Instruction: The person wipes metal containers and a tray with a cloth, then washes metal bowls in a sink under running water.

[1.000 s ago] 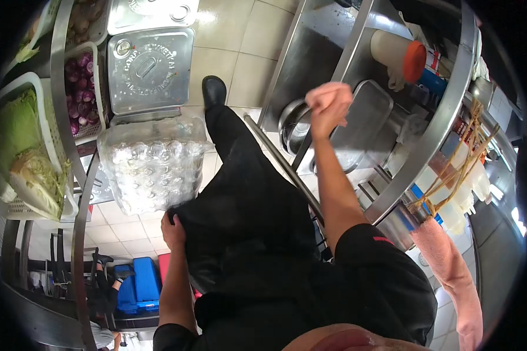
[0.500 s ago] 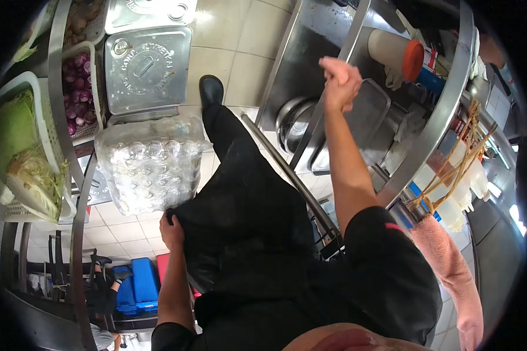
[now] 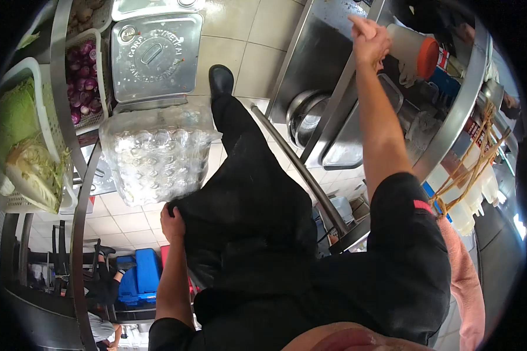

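My left hand point(image 3: 173, 223) is closed on the edge of a black apron point(image 3: 246, 216), which is drawn out sideways towards it. Just beyond that hand stands a bulky pack wrapped in clear plastic point(image 3: 158, 161); its contents are hard to make out. My right hand point(image 3: 371, 44) is stretched forward above a steel shelf unit, with some fingers extended and others curled, and nothing visible in it. Close by lies a whitish container with an orange lid point(image 3: 427, 58). Below my right forearm are a metal tray point(image 3: 348, 143) and round metal pans point(image 3: 307, 120).
On the left are a cabbage basket point(image 3: 48, 111) and a red onion crate point(image 3: 102, 88), beside a lidded metal box point(image 3: 156, 55). A metal rail point(image 3: 298, 169) runs beside my leg. Blue bins point(image 3: 139, 278) and another person point(image 3: 102, 333) are at lower left. A pink towel point(image 3: 465, 275) hangs right.
My right hand has moved forward and to the right, nearer the orange-lidded container. The view has shifted slightly. My left hand keeps its hold on the apron.
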`<state>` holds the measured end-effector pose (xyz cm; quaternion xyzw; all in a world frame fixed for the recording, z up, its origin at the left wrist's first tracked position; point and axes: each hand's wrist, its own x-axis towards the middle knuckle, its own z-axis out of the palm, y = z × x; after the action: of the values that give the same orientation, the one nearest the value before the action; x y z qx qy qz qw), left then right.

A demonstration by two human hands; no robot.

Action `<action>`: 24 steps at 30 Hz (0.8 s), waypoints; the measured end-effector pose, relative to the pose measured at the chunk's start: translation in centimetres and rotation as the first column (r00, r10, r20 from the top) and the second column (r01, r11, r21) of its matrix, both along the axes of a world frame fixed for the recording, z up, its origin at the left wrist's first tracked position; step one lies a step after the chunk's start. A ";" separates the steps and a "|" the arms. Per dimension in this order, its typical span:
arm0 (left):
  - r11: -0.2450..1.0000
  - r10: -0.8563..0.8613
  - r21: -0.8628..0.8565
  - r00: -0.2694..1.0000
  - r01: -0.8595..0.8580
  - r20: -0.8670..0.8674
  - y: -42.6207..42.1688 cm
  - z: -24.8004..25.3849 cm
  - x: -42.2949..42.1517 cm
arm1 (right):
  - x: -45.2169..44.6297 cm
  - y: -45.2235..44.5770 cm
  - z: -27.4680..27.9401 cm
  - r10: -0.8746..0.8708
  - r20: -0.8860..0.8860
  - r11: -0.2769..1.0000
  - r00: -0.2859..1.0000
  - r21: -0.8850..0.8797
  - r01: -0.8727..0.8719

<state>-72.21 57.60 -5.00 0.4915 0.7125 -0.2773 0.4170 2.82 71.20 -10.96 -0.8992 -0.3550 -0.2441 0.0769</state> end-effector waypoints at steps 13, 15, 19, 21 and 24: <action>1.000 -0.010 0.015 1.000 0.011 -0.010 -0.9 0.1 -0.5 | -18.7 -16.8 3.1 -0.029 -0.266 0.916 0.964 -0.394 -0.081; 1.000 -0.009 0.029 1.000 0.009 -0.005 -0.8 -0.3 -0.2 | -13.4 -14.5 0.7 0.077 -0.224 0.927 0.972 -0.343 -0.153; 0.999 -0.016 0.035 1.000 0.016 -0.007 -0.4 0.2 -0.3 | -6.4 -4.9 1.7 0.173 -0.137 0.927 0.975 -0.313 -0.208; 0.998 -0.027 0.056 1.000 0.028 -0.005 -0.5 -0.6 -0.7 | -3.3 -0.7 1.5 0.262 -0.054 0.919 0.964 -0.290 -0.266; 0.998 -0.036 0.060 0.999 0.036 0.006 -0.8 -0.6 -1.2 | 2.1 2.0 1.0 0.429 0.076 0.859 0.900 -0.343 -0.380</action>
<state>-73.39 56.76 -5.62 0.5174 0.7100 -0.2616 0.3998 4.93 73.17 -9.94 -0.7837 -0.5757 -0.2284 -0.0469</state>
